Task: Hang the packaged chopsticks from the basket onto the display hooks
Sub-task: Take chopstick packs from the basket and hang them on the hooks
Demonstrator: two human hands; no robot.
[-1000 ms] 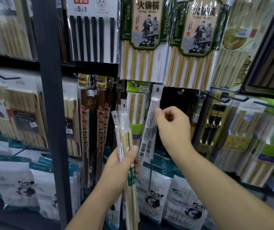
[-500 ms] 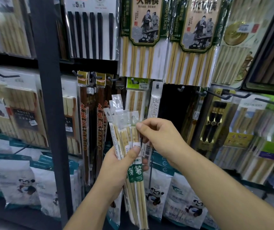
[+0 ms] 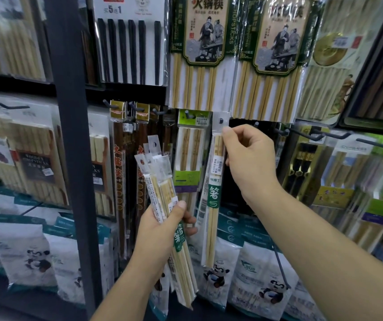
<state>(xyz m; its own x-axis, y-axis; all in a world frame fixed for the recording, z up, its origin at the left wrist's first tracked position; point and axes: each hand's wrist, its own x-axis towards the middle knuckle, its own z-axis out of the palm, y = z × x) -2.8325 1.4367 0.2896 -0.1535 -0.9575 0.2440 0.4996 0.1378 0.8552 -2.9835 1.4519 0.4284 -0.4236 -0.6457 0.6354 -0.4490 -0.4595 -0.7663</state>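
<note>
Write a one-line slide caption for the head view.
Right hand pinches a chopstick pack at a display hook while the left hand grips a bundle of more packs.

- The single packet hangs on a hook at the middle of the rack.
- The right hand is just to its right and pinches its top edge, right below the hook.
- A second hung packet sits just left of it, on the neighbouring hook.
- The left hand is lower and further left, in front of the rack. It grips a bundle of packets that fans upward.
- Two wide packs hang side by side directly above the hook.
- An upright post stands left of the bundle, with long narrow packets hanging between them.
- Bags fill the bottom row, below and behind both hands.
- More hooks jut out to the right of the right hand.
</note>
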